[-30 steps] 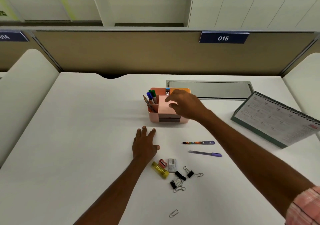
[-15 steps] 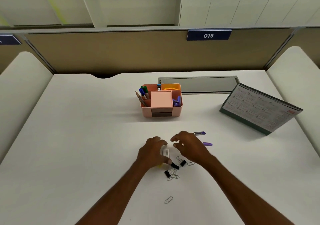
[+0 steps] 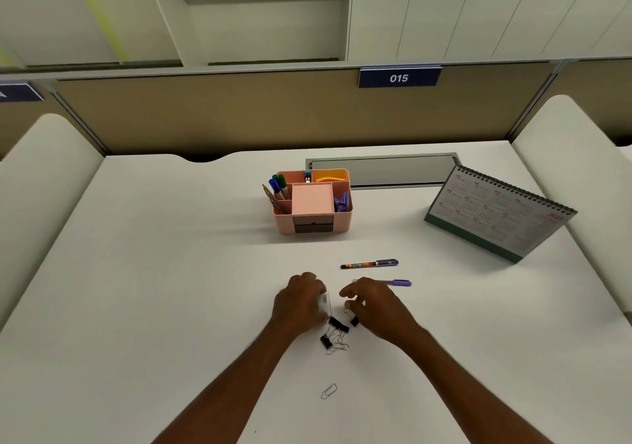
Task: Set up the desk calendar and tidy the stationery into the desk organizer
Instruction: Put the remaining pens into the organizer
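White table (image 3: 154,272) ran below cubicle wall. Left hand (image 3: 299,303) sat in front of organizer (image 3: 284,226), fingers curled round small white box (image 3: 324,301), probably raised for filing. Binder clips (image 3: 337,332) lay heaped further front of organizer, with lone paper clip (image 3: 329,391) beyond them, nearest person. Right hand (image 3: 374,306) hovered at heap, fingers narrow; whether they gripped a clip could not be told. Pens (image 3: 369,264) lay front-right of organizer, awaiting sorting. Calendar (image 3: 499,211) stood well right of organizer, propped open for reading.
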{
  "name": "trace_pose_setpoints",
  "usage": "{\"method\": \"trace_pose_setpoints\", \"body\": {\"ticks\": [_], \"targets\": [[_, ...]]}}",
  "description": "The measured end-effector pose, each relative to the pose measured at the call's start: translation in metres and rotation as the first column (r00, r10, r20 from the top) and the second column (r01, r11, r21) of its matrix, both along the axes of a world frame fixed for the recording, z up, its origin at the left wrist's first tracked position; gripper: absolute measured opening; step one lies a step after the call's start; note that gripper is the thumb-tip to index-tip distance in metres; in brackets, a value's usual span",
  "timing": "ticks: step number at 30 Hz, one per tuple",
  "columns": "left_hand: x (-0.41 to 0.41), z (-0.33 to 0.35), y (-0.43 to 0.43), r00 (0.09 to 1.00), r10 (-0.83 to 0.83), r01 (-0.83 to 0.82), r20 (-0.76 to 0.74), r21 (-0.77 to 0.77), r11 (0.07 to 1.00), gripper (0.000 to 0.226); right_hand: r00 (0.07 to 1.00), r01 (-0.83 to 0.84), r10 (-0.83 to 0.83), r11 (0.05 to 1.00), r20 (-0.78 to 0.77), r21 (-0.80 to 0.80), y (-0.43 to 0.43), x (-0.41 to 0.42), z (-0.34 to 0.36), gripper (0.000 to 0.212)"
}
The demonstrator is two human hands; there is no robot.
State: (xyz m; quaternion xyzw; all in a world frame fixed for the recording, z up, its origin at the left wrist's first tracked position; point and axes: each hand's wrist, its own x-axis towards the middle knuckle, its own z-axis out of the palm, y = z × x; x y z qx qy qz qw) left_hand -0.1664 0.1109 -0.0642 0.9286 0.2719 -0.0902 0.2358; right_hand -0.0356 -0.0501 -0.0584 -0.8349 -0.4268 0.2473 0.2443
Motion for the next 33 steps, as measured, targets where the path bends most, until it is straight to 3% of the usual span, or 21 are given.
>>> {"method": "trace_pose_setpoints", "body": {"ticks": [2, 4, 7, 11, 15, 20, 33], "targets": [[0.000, 0.002, 0.001, 0.995, 0.042, -0.040, 0.087, -0.017, 0.999, 0.023, 1.000, 0.014, -0.014, 1.000, -0.003, 0.020, 0.000, 0.001, 0.000, 0.024], [0.000, 0.004, 0.001, 0.988, 0.065, -0.064, 0.139, -0.009, 0.998, 0.023, 1.000, 0.023, -0.022, 0.999, -0.009, 0.042, 0.002, 0.003, 0.002, 0.025], [0.001, 0.007, 0.000, 0.996, 0.048, -0.046, 0.071, -0.029, 0.999, 0.050, 0.999, 0.039, -0.038, 0.998, -0.022, 0.048, 0.004, 0.006, 0.003, 0.027], [-0.005, 0.003, -0.008, 0.988, -0.118, 0.125, -0.104, 0.058, 0.991, 0.080, 0.999, 0.043, -0.042, 0.998, -0.029, 0.042, -0.002, 0.008, -0.001, 0.026], [-0.009, -0.007, -0.014, 0.985, -0.153, 0.164, -0.075, 0.165, 0.973, 0.069, 0.999, 0.036, -0.035, 0.999, -0.035, 0.036, -0.008, 0.008, -0.006, 0.025], [-0.003, -0.011, -0.013, 0.993, -0.109, 0.115, -0.045, 0.174, 0.978, 0.055, 0.999, 0.028, -0.027, 0.999, -0.041, 0.019, -0.005, 0.008, -0.007, 0.026], [0.004, -0.023, -0.013, 0.997, -0.059, 0.066, -0.041, 0.189, 0.980, 0.055, 1.000, 0.020, -0.020, 0.999, -0.019, 0.032, -0.004, 0.007, -0.014, 0.027]]}}
